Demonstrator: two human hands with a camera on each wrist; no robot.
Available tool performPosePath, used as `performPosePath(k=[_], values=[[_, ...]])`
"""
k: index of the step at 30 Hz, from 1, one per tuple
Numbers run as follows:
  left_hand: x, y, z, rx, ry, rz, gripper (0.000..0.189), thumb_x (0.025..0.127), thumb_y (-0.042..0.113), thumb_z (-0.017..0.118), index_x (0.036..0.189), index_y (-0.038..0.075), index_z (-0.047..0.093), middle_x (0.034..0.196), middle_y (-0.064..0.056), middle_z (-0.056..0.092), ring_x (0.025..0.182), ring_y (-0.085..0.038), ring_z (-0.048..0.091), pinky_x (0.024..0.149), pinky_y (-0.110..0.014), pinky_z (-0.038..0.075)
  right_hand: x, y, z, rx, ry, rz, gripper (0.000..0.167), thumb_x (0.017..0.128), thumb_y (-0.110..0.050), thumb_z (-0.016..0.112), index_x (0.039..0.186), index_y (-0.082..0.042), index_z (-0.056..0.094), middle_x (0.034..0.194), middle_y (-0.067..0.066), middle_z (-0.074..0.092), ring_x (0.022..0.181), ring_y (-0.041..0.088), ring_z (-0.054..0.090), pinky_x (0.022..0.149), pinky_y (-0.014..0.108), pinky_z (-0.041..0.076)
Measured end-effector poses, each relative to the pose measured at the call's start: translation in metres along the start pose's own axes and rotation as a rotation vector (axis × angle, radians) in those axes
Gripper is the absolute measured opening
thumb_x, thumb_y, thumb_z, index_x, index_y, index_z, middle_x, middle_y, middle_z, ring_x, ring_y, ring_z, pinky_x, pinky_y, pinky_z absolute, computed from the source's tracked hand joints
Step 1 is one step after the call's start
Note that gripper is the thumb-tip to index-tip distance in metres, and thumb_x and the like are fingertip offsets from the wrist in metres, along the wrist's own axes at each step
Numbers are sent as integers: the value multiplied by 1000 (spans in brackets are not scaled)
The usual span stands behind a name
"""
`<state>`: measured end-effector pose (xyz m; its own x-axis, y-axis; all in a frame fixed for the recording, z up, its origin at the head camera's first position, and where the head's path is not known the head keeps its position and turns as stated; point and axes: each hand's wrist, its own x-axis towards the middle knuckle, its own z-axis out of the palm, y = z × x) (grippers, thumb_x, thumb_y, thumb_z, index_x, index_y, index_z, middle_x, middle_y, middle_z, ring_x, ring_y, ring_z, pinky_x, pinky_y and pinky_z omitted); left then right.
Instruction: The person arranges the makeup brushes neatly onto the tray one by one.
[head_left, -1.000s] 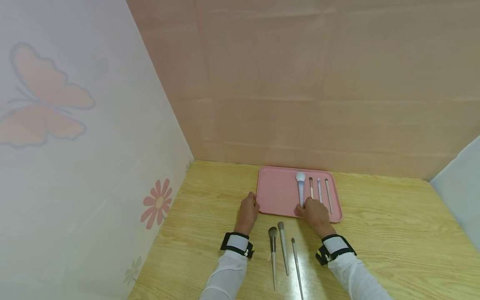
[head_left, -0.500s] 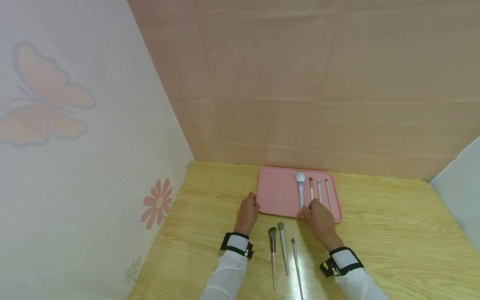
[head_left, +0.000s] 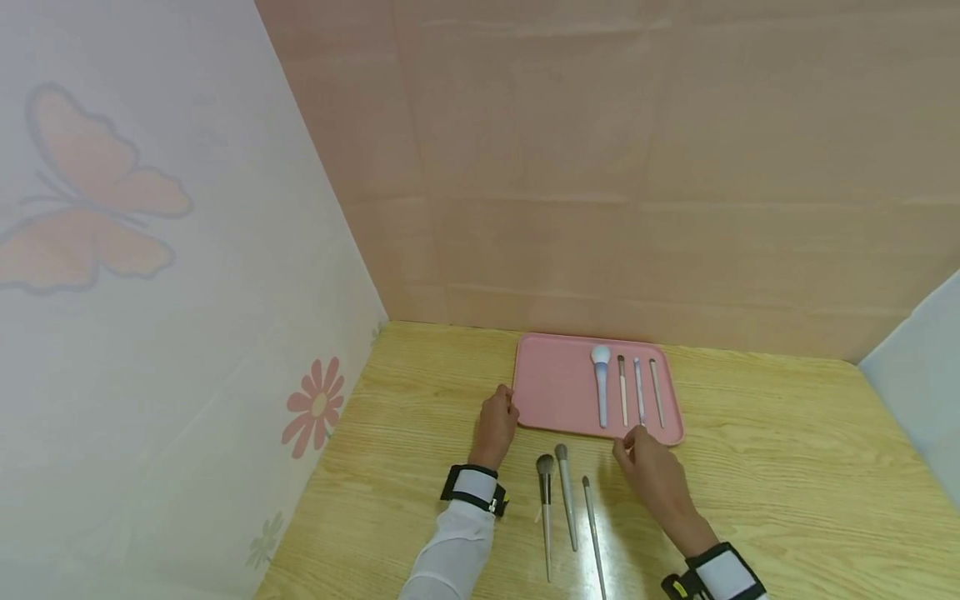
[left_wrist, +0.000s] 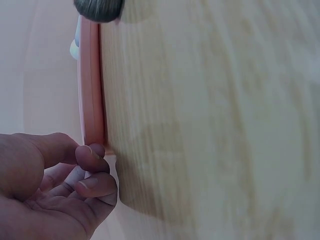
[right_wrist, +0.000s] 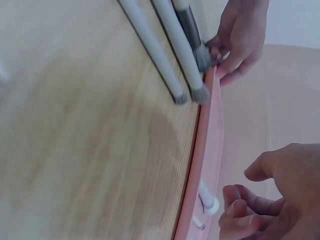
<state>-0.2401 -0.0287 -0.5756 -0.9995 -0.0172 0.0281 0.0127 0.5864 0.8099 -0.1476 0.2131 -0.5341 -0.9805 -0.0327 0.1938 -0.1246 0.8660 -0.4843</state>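
Note:
My left hand (head_left: pixel 495 427) pinches the near left corner of a pink tray (head_left: pixel 555 383) between thumb and fingers. On the tray's right half, a large makeup brush (head_left: pixel 602 392) with white bristles lies beside several slim makeup brushes (head_left: pixel 623 396), their handles towards me. My right hand (head_left: pixel 656 479) is just in front of the tray's near rim. In the right wrist view its thumb stands apart from loosely bent fingers, with nothing between them.
Before the tray, between my forearms, lie a dark fluffy makeup brush (head_left: pixel 546 508), a grey-tipped makeup brush (head_left: pixel 567 500) and a thin makeup brush (head_left: pixel 593 533) on the wooden table (head_left: pixel 780 442). A pinkish wall (head_left: pixel 540 167) rises behind the tray.
My right hand has let go of the large white-bristled brush and drawn back towards me and to the right, off the tray. The left hand has kept its place.

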Motion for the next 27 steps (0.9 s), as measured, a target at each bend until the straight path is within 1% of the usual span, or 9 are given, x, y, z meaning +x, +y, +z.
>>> performPosePath(k=[5, 9, 12, 17, 21, 24, 27], values=[[-1, 0, 1, 6, 1, -18, 21, 96, 0, 58, 117, -1, 59, 84, -7, 63, 63, -8, 49, 51, -20, 38, -19, -10, -4, -2, -85, 3, 21, 99, -19, 56, 87, -2, 58, 57, -2, 47, 45, 7, 39, 40, 21, 29], [-1, 1, 1, 1, 4, -41, 20, 96, 1, 59, 116, 0, 59, 82, -7, 62, 64, -10, 49, 52, -21, 39, -33, -18, -5, -11, -143, 3, 19, 97, -17, 61, 84, -3, 59, 55, -5, 45, 44, 5, 38, 40, 18, 28], [-1, 1, 1, 5, 7, -37, 19, 96, 1, 59, 115, -1, 59, 82, -6, 61, 64, -10, 49, 52, -21, 39, -41, -23, -8, -22, -187, 13, 18, 95, -15, 63, 83, -3, 58, 56, -4, 47, 45, 5, 38, 41, 17, 30], [-1, 1, 1, -3, 2, -28, 19, 96, 0, 58, 115, 0, 59, 86, -9, 64, 65, -9, 50, 52, -20, 39, -54, -26, -11, -24, -255, 39, 19, 93, -15, 65, 79, -5, 58, 61, -3, 54, 49, 7, 41, 45, 20, 35], [-1, 2, -1, -12, -1, -21, 19, 96, -1, 58, 115, -1, 59, 89, -11, 66, 65, -9, 51, 52, -20, 39, -63, -26, -10, -16, -317, 60, 22, 92, -19, 68, 75, -10, 56, 64, -6, 52, 55, 7, 41, 51, 22, 38], [-1, 2, -1, 0, 6, -6, 19, 96, -1, 58, 114, -1, 59, 89, -11, 66, 65, -9, 51, 52, -20, 39, -69, -26, -8, -16, -336, 60, 25, 89, -22, 71, 73, -12, 55, 64, -6, 50, 56, 7, 41, 53, 23, 38], [0, 2, 0, 7, 11, -5, 19, 96, -1, 58, 115, -1, 59, 89, -11, 66, 65, -9, 50, 52, -20, 40, -75, -25, -6, -7, -353, 33, 26, 86, -23, 74, 73, -11, 56, 64, -6, 53, 55, 5, 42, 52, 22, 40]])
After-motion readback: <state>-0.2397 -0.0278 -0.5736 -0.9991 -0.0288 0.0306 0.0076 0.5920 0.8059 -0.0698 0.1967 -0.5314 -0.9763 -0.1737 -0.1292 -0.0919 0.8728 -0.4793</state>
